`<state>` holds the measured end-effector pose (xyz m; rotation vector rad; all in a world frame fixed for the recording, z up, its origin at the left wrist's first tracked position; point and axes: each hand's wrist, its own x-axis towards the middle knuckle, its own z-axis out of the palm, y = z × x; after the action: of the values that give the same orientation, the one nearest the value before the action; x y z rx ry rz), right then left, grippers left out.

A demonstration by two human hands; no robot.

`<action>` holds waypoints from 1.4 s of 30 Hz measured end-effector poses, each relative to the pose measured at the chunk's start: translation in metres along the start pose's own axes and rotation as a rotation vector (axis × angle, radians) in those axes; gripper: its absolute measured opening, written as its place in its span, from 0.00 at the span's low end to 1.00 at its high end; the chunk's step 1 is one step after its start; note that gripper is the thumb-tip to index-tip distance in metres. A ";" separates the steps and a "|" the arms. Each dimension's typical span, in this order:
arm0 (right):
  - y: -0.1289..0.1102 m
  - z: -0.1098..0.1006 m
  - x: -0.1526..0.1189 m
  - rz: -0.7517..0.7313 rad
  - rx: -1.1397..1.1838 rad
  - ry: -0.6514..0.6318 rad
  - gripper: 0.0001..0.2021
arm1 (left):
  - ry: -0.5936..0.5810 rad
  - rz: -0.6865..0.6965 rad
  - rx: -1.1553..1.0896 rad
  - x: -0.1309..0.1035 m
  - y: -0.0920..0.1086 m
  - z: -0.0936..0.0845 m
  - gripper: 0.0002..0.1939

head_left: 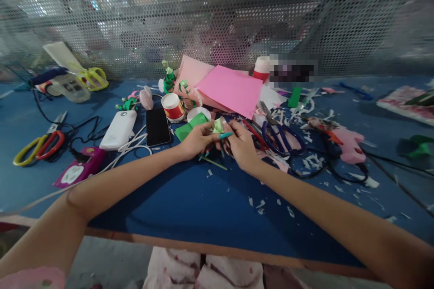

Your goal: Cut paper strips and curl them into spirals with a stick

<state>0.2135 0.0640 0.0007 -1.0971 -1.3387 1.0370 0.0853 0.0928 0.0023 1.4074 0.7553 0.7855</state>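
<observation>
the left hand (197, 141) and right hand (241, 145) meet near the middle of the table (162, 207), thumbs and forefingers pinched together on a small pale green piece (219, 125), thin and folded-looking. a long, glossy teal nail (224, 135) on the left thumb lies across its near side; the other fingers curl below, partly hidden, so i cannot tell whether they touch it. a slim green strip (217, 164) slants out on the near side of the hands.

just left and far of the left hand lie flat, matte green sheets (190, 128) with straight edges. farther left are a smooth black phone (158, 127), a rounded white case (119, 130) and a squat round tub (173, 110) in red and white. beyond the hands, a stiff, smooth pink sheet (232, 90) overlaps a paler peach sheet (191, 74).

right of the right hand rest scissors with looped blue handles (272, 122), amid curled white scraps (260, 207). the tabletop is smooth blue, and a metal panel (162, 22) punched with round holes stands along the far side.
</observation>
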 end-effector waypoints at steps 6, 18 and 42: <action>0.001 -0.005 -0.004 -0.124 -0.147 -0.002 0.18 | -0.014 0.028 -0.012 -0.002 -0.002 0.000 0.16; 0.000 -0.004 -0.009 -0.136 -0.170 0.022 0.17 | -0.011 0.048 -0.058 -0.007 0.005 0.003 0.09; 0.000 -0.003 -0.008 -0.180 -0.189 0.083 0.20 | -0.095 0.065 0.070 -0.010 0.001 0.001 0.17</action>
<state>0.2167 0.0560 -0.0012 -1.1223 -1.4611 0.7371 0.0802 0.0838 0.0028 1.5277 0.6723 0.7429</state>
